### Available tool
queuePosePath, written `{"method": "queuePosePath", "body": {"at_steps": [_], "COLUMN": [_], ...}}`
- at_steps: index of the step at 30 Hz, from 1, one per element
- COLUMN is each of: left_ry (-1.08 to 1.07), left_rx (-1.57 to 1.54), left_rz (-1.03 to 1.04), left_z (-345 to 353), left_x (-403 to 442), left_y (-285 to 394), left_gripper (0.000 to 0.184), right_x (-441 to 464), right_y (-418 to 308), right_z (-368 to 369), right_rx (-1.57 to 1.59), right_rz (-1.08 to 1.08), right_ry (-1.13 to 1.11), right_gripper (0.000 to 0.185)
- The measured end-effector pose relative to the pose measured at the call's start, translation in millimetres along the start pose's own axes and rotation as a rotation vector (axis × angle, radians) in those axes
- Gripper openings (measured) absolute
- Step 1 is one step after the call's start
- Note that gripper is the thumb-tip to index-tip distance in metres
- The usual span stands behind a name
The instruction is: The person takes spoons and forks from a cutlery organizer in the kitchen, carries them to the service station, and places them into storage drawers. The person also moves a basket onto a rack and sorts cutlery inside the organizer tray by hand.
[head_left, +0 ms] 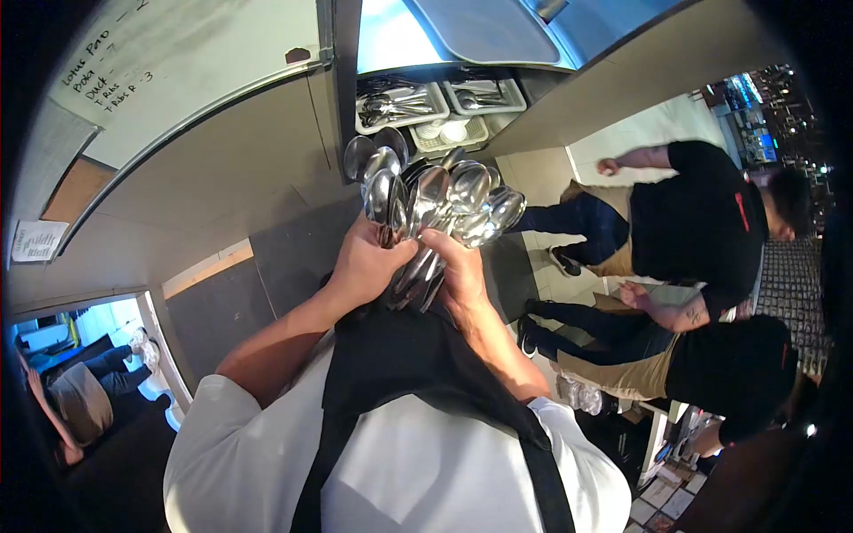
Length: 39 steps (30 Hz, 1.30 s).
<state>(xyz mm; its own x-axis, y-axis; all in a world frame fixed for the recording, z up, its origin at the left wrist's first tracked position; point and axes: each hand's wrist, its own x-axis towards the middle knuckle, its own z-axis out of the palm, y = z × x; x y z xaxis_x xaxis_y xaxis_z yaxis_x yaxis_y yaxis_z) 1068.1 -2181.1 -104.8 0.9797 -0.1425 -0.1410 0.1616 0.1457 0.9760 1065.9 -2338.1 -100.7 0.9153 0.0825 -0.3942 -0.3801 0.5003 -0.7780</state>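
Spoons point(431, 195), a thick loose bundle, held up in front of the apron point(382, 355), bowls fanned toward the far side and handles pointing near. The left hand point(364, 265) is closed around the left part of the bundle; the right hand point(461, 271) grips the right part, thumbs close together and handle ends showing between the hands. Beyond the bundle, the left tray point(439, 99) and the right tray point(516, 94) hold more cutlery. Two people, one farther point(706, 204) and one nearer point(729, 369), stand to the right.

Handling (judged): each piece is light and stiff, the bundle heavy together; polished metal is likely slippery, and inner pieces may slide out if pressure slackens. Breakage is unlikely. Best hold: around the gathered handles, just below the bowls, leaving the bowls untouched.
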Motion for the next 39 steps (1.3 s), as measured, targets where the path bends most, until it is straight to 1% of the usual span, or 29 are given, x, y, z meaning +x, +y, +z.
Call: {"method": "queuePosePath", "body": {"at_steps": [1, 2, 3, 5, 6, 7, 8, 10, 12, 13, 14, 16, 17, 18, 19, 20, 21, 22, 24, 25, 26, 27, 28, 30, 32, 33, 35, 38, 39], "left_ry": [0.053, 0.109, 0.167, 0.256, 0.305, 0.355, 0.404, 0.531, 0.681, 0.693, 0.703, 0.745, 0.764, 0.785, 0.802, 0.813, 0.851, 0.887, 0.951, 0.986, 1.018, 1.071, 1.121, 1.216, 1.274, 1.275, 1.262, 1.214, 1.210], "left_rx": [-0.032, -0.066, -0.099, -0.111, -0.115, -0.299, -0.245, -0.389, -0.547, -0.626, -0.706, -0.759, -0.802, -0.843, -0.862, -0.879, -0.876, -0.872, -0.860, -0.848, -0.835, -0.810, -0.789, -0.779, -0.760, -0.771, -0.790, -0.816, -0.814], "left_rz": [0.017, 0.035, 0.058, 0.011, -0.009, 0.005, 0.038, -0.004, -0.013, 0.022, 0.062, 0.081, 0.122, 0.167, 0.204, 0.245, 0.258, 0.273, 0.295, 0.298, 0.300, 0.296, 0.287, 0.264, 0.272, 0.283, 0.308, 0.339, 0.324], "left_z": [0, 1, 2, -1, -2, 1, -1, 6, 13, 13, 15, 30, 36, 42, 47, 50, 55, 60, 69, 74, 78, 80, 84, 94, 99, 100, 99, 96, 96], "left_x": [7, 13, 22, 39, 48, 56, 63, 77, 94, 96, 98, 99, 99, 97, 95, 91, 88, 85, 80, 78, 76, 75, 73, 70, 69, 68, 67, 69, 70], "left_y": [-2, -2, -1, -2, -2, 1, -7, -5, -17, -32, -42, -31, -30, -29, -27, -31, -32, -31, -31, -33, -34, -33, -31, -30, -26, -26, -28, -29, -29], "left_gripper": [0.020, 0.019, 0.017, 0.015, 0.014, 0.010, 0.009, 0.012, 0.025, 0.031, 0.036, 0.035, 0.036, 0.038, 0.037, 0.037, 0.037, 0.036, 0.037, 0.038, 0.038, 0.038, 0.038, 0.039, 0.039, 0.039, 0.040, 0.040, 0.040], "right_x": [12, 24, 37, 65, 82, 99, 115, 154, 208, 234, 260, 309, 338, 366, 383, 404, 422, 468, 560, 625, 647, 668, 655, 580, 626, 610, 546, 550, 533], "right_y": [-2, -6, -9, -19, -23, -24, -26, -36, -44, -47, -52, -58, -58, -56, -61, -74, -76, -54, -13, 22, 44, 66, 60, 32, 83, 72, 23, 38, 22], "right_z": [2, 4, 3, -1, -2, -4, -11, -27, -53, -64, -73, -87, -96, -101, -90, -80, -78, -85, -100, -115, -113, -111, -89, -42, -71, -61, -23, -55, -51], "right_rx": [0.038, 0.011, -0.001, -0.028, 0.029, 0.087, 0.148, 0.218, 0.203, 0.180, 0.065, -0.284, -0.494, -0.700, -0.976, -1.327, -1.425, -1.555, -1.740, -1.667, -1.729, -1.792, -1.992, -2.081, -1.940, -1.935, -1.916, -1.853, -1.827], "right_rz": [0.060, 0.057, 0.106, 0.190, 0.202, 0.217, 0.235, 0.399, 0.567, 0.630, 0.643, 0.694, 0.641, 0.577, 0.412, 0.347, 0.125, 0.035, -0.244, -0.438, -0.469, -0.499, -0.352, -0.345, -0.416, -0.307, -0.097, -0.328, -0.347], "right_ry": [-0.012, -0.036, -0.053, -0.094, -0.135, -0.175, -0.213, -0.308, -0.427, -0.481, -0.516, -0.472, -0.532, -0.597, -0.621, -0.675, -0.717, -0.908, -1.276, -1.504, -1.477, -1.450, -1.157, -0.946, -1.036, -1.049, -1.056, -0.910, -0.914], "right_gripper": [0.023, 0.023, 0.022, 0.021, 0.023, 0.027, 0.030, 0.030, 0.030, 0.030, 0.026, 0.027, 0.020, 0.018, 0.020, 0.020, 0.020, 0.020, 0.021, 0.018, 0.021, 0.028, 0.040, 0.080, 0.085, 0.084, 0.083, 0.087, 0.089]}}
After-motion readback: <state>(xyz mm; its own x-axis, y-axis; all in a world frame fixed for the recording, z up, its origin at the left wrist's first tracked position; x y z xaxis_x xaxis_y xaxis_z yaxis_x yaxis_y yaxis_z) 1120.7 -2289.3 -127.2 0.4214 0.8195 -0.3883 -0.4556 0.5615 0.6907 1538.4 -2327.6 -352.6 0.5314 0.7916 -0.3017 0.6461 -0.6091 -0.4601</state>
